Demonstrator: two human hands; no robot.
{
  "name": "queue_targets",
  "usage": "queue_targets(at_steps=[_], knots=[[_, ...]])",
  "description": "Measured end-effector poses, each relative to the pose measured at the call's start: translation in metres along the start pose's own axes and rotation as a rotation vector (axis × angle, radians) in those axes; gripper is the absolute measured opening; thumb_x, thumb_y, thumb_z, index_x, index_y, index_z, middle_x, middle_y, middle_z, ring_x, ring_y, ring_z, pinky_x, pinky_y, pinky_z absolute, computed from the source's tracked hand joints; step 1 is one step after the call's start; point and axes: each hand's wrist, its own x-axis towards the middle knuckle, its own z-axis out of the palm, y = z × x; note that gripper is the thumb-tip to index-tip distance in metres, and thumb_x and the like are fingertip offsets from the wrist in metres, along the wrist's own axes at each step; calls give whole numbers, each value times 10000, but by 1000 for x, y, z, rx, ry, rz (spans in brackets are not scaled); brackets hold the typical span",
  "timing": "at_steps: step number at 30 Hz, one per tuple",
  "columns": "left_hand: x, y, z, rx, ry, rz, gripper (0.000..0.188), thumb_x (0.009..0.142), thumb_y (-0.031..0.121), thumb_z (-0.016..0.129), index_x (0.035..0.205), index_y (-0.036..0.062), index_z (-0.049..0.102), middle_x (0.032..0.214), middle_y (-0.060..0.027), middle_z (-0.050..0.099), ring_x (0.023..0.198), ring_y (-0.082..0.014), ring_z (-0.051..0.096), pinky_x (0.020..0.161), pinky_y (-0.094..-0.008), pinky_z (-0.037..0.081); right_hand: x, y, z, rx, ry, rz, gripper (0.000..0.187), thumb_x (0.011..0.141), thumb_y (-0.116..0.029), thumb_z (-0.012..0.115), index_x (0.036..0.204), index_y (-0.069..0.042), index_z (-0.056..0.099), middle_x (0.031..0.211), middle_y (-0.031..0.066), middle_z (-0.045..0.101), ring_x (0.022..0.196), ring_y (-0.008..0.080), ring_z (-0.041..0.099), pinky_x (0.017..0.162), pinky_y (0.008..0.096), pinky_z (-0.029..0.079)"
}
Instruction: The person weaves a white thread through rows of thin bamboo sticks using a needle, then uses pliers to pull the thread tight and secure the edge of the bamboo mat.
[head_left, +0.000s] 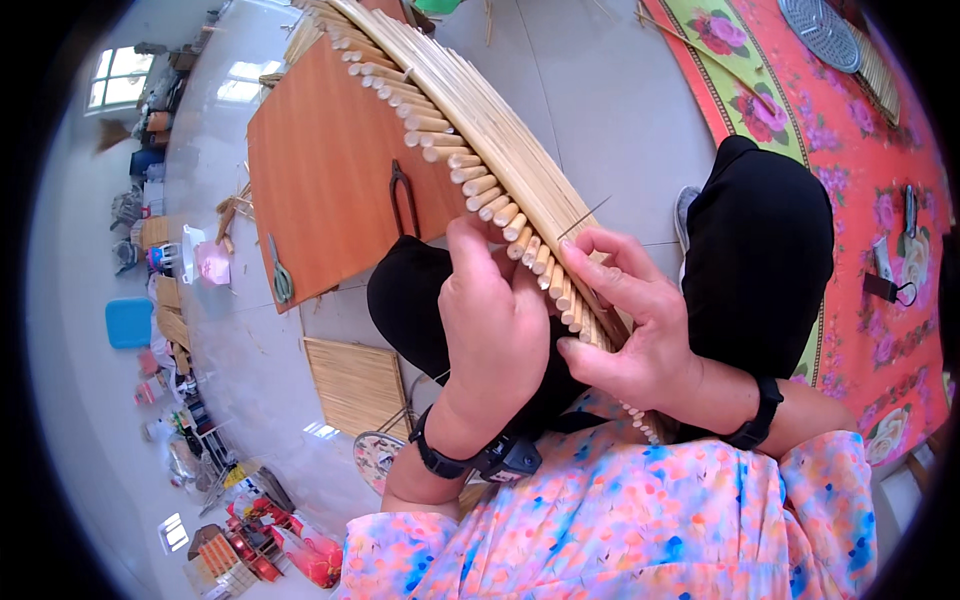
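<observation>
A long curved panel of bamboo sticks [455, 130] lies across my lap, its cut round ends showing along one side. My left hand [495, 320] grips the row of stick ends from below. My right hand [630, 310] rests on the panel's upper edge, fingertips pinching a thin needle [583, 218] that pokes up from the slats. Both wrists wear dark bands. My knees in black trousers sit under the panel.
An orange-brown board [320, 180] lies on the pale floor with black pliers [404, 195] and green-handled scissors [281, 275] on it. A small woven mat [352, 380] lies beside my knee. A red flowered mat [860, 220] covers the right. Clutter lines the left.
</observation>
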Motion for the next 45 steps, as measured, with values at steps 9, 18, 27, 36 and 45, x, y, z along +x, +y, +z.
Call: queue_targets(at_steps=[9, 18, 27, 36, 45], knots=[[29, -1, -52, 520, 22, 292, 598, 803, 69, 670, 1321, 9, 378, 1364, -281, 429, 1221, -441, 469, 969, -475, 426, 5, -11, -19, -162, -12, 170, 597, 643, -117, 708, 1222, -11, 607, 1192, 111, 544, 826, 140, 543, 694, 268, 495], [150, 18, -62, 1010, -277, 1161, 463, 743, 95, 685, 1190, 206, 640, 1368, -60, 513, 1366, -267, 370, 1105, -640, 187, -7, -7, -27, -154, -72, 172, 600, 688, -108, 711, 1270, -41, 580, 1208, 66, 513, 881, 118, 511, 682, 238, 465], [189, 80, -40, 1212, -575, 1219, 58, 727, 163, 683, 706, 111, 699, 734, -75, 676, 763, -288, 668, 691, -389, 525, 6, -32, -70, -573, -46, 41, 533, 737, -172, 720, 1239, -35, 602, 1115, 114, 611, 872, 181, 605, 700, 300, 521], [180, 114, -85, 1102, 165, 1158, 61, 783, 95, 612, 806, 82, 667, 803, -59, 674, 804, -255, 678, 698, -356, 548, 13, -106, -66, -554, 270, -57, 429, 818, -71, 695, 1231, -9, 599, 1024, 118, 651, 870, 145, 620, 625, 271, 502], [77, 92, 22, 678, 574, 666, 301, 791, 105, 602, 1078, 25, 645, 829, -86, 666, 739, -227, 682, 597, -348, 555, 130, -133, -46, 164, 446, -161, 860, 849, -275, 742, 1472, 16, 226, 1118, 86, 617, 942, 161, 619, 704, 302, 534]])
